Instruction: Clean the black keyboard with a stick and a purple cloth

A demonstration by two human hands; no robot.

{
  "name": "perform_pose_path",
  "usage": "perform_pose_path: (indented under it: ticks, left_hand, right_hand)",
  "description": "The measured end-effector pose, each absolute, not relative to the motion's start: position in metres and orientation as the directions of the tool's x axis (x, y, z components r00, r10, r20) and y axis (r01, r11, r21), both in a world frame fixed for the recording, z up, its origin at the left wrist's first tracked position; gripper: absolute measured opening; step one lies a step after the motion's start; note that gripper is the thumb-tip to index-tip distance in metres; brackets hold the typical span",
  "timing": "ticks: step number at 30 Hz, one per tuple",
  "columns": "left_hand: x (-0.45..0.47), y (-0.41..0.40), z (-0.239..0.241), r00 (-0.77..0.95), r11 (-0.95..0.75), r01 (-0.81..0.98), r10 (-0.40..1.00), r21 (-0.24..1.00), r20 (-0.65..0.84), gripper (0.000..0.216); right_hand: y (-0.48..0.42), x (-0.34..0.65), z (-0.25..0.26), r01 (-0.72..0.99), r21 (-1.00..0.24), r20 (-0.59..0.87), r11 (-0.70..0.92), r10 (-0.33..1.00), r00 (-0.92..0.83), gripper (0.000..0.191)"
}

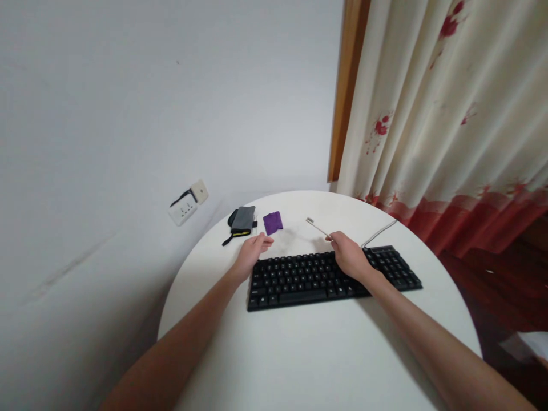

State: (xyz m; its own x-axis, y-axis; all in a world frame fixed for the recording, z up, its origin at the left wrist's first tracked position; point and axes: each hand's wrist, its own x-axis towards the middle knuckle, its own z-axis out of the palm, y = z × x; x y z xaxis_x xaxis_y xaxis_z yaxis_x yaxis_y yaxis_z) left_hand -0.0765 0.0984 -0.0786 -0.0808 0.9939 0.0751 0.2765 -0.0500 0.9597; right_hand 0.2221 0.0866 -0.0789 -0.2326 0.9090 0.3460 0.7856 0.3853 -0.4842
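The right hand (349,254) pinches the near end of a thin, pale, brush-like stick with a small head (317,228), holding it just above the far edge of the flat black plastic computer keyboard (329,275). The stick's long axis runs from the fingers up and to the far left, its small head pointing away from the person, toward the small purple folded cloth (273,222) that lies on the round white surface (299,354). The left hand (253,253) hovers loosely spread and empty, fingers slightly curled, at the keyboard's far-left corner. Beyond it sits a grey and black pouch with a strap (242,221).

The tool looks to be gripped and raised, not yet on the keys. Bringing its head down to the keyboard would mean tipping the stick forward while the left hand steadies the frame.
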Motion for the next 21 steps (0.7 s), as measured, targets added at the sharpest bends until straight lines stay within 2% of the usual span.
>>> perform_pose_path:
  ticks: [5, 7, 9, 13, 17, 19, 21]
  left_hand:
    - [-0.063, 0.096, -0.086, -0.038, 0.103, -0.102, 0.994, 0.989, -0.107, 0.050]
    - [-0.057, 0.091, -0.088, -0.008, 0.148, -0.171, 0.988, 0.974, -0.151, 0.049]
    - [-0.050, 0.086, -0.089, 0.036, 0.146, -0.179, 0.989, 0.973, -0.141, 0.047]
    - [-0.044, 0.080, -0.084, 0.086, 0.110, -0.058, 0.991, 0.992, -0.105, 0.044]
    - [-0.061, 0.082, -0.070, 0.161, 0.058, 0.296, 0.981, 0.953, -0.110, 0.037]
    - [-0.073, 0.083, -0.065, 0.252, 0.004, 0.464, 0.958, 0.886, -0.137, 0.034]
    - [-0.083, 0.085, -0.063, 0.319, -0.018, 0.522, 0.931, 0.853, -0.176, 0.034]
  right_hand:
    - [0.083, 0.231, -0.074, 0.890, -0.317, 0.165, 0.328, 0.943, -0.289, 0.029]
    - [0.081, 0.236, -0.071, 0.896, -0.302, 0.139, 0.327, 0.944, -0.298, 0.027]
    - [0.079, 0.243, -0.069, 0.873, -0.334, 0.179, 0.355, 0.933, -0.311, 0.028]
    - [0.074, 0.246, -0.067, 0.710, -0.530, 0.299, 0.464, 0.886, -0.356, 0.028]
    - [0.065, 0.234, -0.066, 0.490, -0.755, 0.303, 0.436, 0.894, -0.330, 0.018]
    - [0.060, 0.226, -0.065, 0.427, -0.807, 0.300, 0.408, 0.906, -0.299, 0.019]
    - [0.057, 0.218, -0.066, 0.384, -0.841, 0.284, 0.380, 0.916, -0.283, 0.026]
